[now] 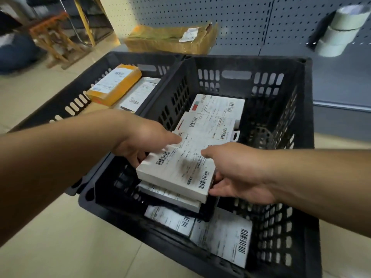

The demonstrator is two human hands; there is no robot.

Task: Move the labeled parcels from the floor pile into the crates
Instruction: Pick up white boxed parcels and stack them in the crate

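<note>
A white labeled parcel (178,169) hangs tilted inside the near black crate (297,227), held from both sides. My left hand (144,139) grips its left edge, thumb on top and fingers underneath. My right hand (239,171) grips its right edge the same way. Under it lies another white parcel (170,196), and two more (222,235) rest on the crate floor in front. Two white labeled parcels (212,115) lie toward the crate's far wall. A second black crate (84,87) at the left holds a yellow parcel (114,85) and a white one (138,95).
A brown cardboard box (170,40) with a white label sits on the floor behind the crates, against a grey pegboard shelf unit (251,23). Tape rolls (339,29) are stacked on the shelf at right. A wooden stool (54,39) stands at the far left on the tiled floor.
</note>
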